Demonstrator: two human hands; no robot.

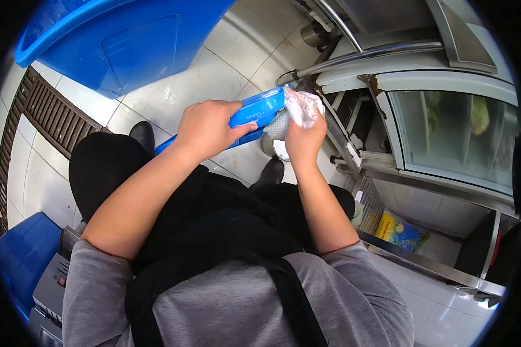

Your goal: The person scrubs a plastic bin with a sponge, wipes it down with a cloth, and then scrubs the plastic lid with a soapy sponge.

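Observation:
My left hand (pixel 208 127) is closed around a blue plastic piece (pixel 261 109) with faint lettering on its side. A lower blue edge runs out to the left beneath my wrist; its full shape is partly hidden. My right hand (pixel 307 136) grips a wet, foamy white-and-pinkish cloth (pixel 303 108) against the right end of the blue piece. Just below that end, a grey-green dimpled patch (pixel 278 124) shows, and I cannot tell whether it belongs to the cloth. A whitish round container (pixel 281 150) is partly visible on the floor beneath my hands.
A large blue tub (pixel 139 46) stands ahead on the left, beside a rusty floor grate (pixel 58 113). To the right is a steel-framed cabinet with a glass door (pixel 454 133); a yellow-and-blue bag (pixel 397 231) lies on its lower shelf. A grey appliance (pixel 52 289) sits behind left.

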